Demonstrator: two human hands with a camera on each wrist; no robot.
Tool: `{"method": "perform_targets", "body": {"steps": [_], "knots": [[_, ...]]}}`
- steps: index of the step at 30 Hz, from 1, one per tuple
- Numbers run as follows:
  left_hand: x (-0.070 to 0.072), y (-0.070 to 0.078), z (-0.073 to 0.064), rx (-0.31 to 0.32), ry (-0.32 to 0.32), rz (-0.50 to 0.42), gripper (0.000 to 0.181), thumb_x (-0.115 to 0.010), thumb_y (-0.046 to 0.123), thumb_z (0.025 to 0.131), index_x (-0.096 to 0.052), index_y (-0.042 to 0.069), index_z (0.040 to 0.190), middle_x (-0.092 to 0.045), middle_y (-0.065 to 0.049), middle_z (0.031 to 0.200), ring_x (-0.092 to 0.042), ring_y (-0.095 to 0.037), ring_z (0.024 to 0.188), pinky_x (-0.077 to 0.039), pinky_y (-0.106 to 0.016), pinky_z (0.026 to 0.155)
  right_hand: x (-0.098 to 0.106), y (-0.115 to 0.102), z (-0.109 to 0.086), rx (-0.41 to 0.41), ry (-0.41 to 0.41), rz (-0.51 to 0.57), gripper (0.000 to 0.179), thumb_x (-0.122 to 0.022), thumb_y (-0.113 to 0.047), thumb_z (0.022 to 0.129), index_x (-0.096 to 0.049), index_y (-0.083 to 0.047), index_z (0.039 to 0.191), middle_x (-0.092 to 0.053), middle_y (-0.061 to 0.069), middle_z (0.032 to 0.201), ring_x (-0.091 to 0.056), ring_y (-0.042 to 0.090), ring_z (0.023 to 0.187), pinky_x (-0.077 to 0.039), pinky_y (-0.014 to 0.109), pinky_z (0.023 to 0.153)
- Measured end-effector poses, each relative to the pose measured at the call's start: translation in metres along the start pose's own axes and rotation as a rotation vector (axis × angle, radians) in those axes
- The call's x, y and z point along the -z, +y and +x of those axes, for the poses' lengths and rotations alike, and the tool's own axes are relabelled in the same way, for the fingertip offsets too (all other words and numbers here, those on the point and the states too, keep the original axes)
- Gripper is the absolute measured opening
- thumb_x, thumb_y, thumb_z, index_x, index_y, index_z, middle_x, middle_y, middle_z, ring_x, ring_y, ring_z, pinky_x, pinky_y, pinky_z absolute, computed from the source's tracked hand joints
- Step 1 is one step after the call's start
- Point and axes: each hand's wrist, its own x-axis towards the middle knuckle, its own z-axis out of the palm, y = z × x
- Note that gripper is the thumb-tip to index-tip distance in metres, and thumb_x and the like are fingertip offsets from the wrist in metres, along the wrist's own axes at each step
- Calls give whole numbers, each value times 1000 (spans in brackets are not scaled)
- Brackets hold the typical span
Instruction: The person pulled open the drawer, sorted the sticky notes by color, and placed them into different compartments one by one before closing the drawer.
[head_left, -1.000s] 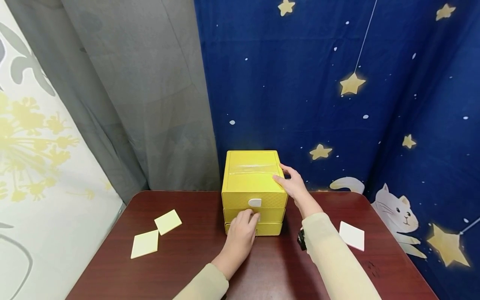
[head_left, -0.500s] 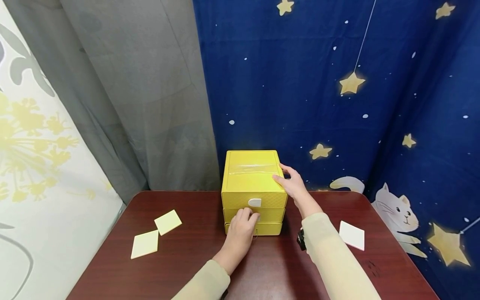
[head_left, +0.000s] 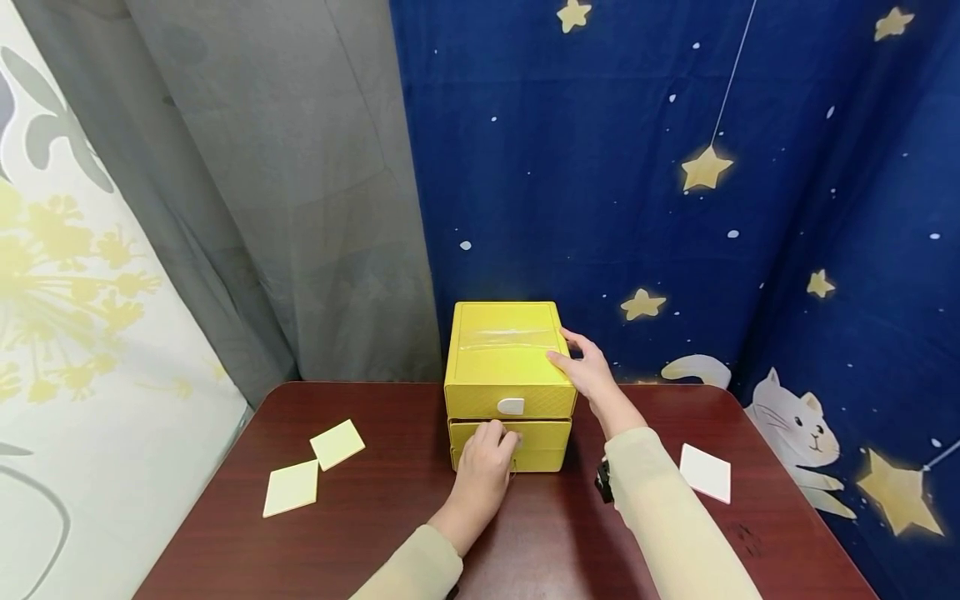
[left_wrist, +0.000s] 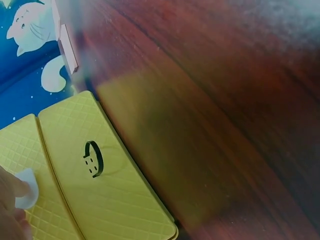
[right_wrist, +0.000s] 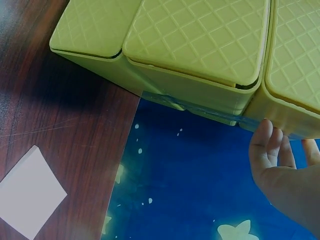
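A yellow chest of three stacked drawers (head_left: 506, 333) stands at the back of the table. My left hand (head_left: 486, 467) is at the front of the middle drawer (head_left: 553, 435), its fingers bent. The left wrist view shows these fingers (left_wrist: 11, 192) pinching a white pull tab (left_wrist: 30, 187). Beside it, the bottom drawer (left_wrist: 107, 200) carries a thin black loop handle (left_wrist: 100, 157). My right hand (head_left: 591, 371) holds the chest's upper right edge, thumb on top. Its other fingers (right_wrist: 260, 142) press the side in the right wrist view. The top drawer's white tab (head_left: 511, 406) shows.
Two pale yellow note pads (head_left: 291, 488) (head_left: 337, 444) lie on the left of the dark red table (head_left: 375, 533). A white note pad (head_left: 706, 473) lies to the right. Grey (head_left: 300, 208) and blue starry curtains (head_left: 562, 167) hang behind the table.
The middle drawer has come slightly forward, its front now overlapping the bottom drawer. My left hand has moved a little toward me with it. The right hand stays in place.
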Motion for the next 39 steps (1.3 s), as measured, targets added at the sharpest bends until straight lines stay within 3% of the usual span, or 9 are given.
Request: {"method": "perform_targets", "body": {"steps": [7, 18, 28, 39], "knots": [[6, 1, -5, -19, 20, -18, 9, -69, 17, 83, -62, 12, 78, -47, 2, 75, -42, -14, 63, -33, -20, 51, 0, 0, 1, -9, -5, 1, 61, -63, -29, 91, -37, -25, 146, -39, 8, 143, -42, 28, 124, -43, 43, 99], [10, 3, -11, -58, 72, -26, 12, -66, 20, 85, -63, 13, 76, -50, 2, 76, -48, -15, 66, -41, -24, 54, 2, 2, 3, -13, -8, -4, 62, -63, -31, 91, -36, -26, 146, -37, 8, 145, -33, 29, 134, -33, 49, 107], [22, 8, -9, -94, 131, -36, 16, -65, 21, 82, -61, 12, 70, -49, 3, 72, -47, -14, 62, -32, -18, 54, 1, 3, 2, -6, -6, -5, 62, -63, -29, 91, -36, -25, 146, -38, 8, 145, -34, 28, 133, -35, 48, 107], [32, 13, -9, -109, 141, -50, 11, -66, 20, 80, -63, 12, 72, -49, 4, 72, -45, -13, 61, -30, -16, 54, 1, 3, 2, -23, -13, -4, 62, -62, -32, 91, -35, -26, 147, -37, 7, 146, -36, 29, 131, -34, 49, 106]]}}
